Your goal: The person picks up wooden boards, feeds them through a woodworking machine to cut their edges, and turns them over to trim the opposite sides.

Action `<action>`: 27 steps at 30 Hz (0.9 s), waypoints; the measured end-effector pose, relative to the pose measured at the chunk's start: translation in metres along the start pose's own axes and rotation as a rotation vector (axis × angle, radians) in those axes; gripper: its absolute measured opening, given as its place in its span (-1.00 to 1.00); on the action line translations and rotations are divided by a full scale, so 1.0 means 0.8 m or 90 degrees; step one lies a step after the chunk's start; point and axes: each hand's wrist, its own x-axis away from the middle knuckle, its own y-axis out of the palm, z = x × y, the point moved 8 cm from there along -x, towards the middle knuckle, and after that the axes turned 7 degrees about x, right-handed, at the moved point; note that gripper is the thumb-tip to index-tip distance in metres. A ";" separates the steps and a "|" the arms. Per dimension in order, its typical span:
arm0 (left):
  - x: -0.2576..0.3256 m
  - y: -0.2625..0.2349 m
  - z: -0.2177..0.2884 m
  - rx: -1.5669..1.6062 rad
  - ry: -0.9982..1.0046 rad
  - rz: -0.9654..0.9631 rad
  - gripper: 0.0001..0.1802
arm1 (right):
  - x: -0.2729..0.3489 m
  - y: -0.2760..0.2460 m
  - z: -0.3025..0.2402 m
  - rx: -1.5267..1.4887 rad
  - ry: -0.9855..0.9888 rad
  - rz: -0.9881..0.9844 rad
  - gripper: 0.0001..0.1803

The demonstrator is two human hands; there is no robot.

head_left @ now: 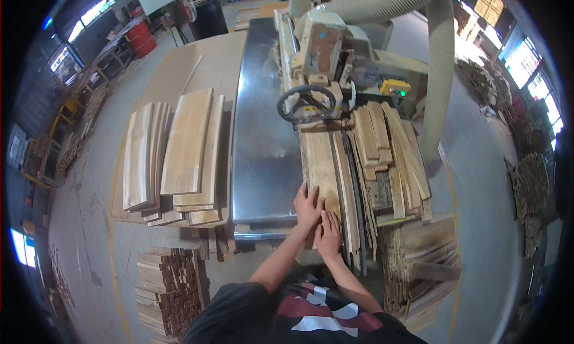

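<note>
A long wooden board [318,155] lies lengthwise on the feed side of a woodworking machine [323,51], its far end under the machine's housing by the black handwheel [306,103]. My left hand [308,207] rests flat on the board with its fingers apart. Just to the right and nearer to me, my right hand [329,230] lies on the board's near part, fingers stretched forward. Neither hand is wrapped round anything. Narrow wood strips [347,194] run along the board's right side. Left of the board is the smooth metal table [263,158] of the machine.
Stacked boards [187,143] and more planks [140,155] lie on a panel at left. Cut strips [397,158] are piled at right. Below stand bundled wood pieces [170,290] and loose offcuts [424,272]. A thick ribbed hose [439,75] hangs beside the yellow control box [395,88].
</note>
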 end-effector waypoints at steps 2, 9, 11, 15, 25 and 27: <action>0.001 -0.001 -0.002 0.006 0.003 0.009 -0.46 | -0.001 -0.003 -0.004 0.031 -0.005 -0.019 -0.45; -0.026 0.007 0.002 -0.076 0.009 0.028 -0.54 | -0.031 0.015 0.001 0.075 0.009 -0.013 -0.59; -0.050 0.007 0.002 -0.078 -0.002 0.041 -0.57 | -0.051 0.023 0.001 0.087 0.013 0.011 -0.60; -0.102 0.007 -0.010 -0.081 0.020 0.069 -0.60 | -0.096 0.052 0.004 0.088 0.012 0.012 -0.60; -0.244 -0.002 -0.054 0.047 0.044 -0.001 -0.72 | -0.210 0.077 -0.003 0.088 -0.113 0.128 -0.68; -0.285 -0.033 -0.092 0.035 0.045 -0.157 -0.76 | -0.222 0.081 0.003 0.103 -0.135 0.134 -0.67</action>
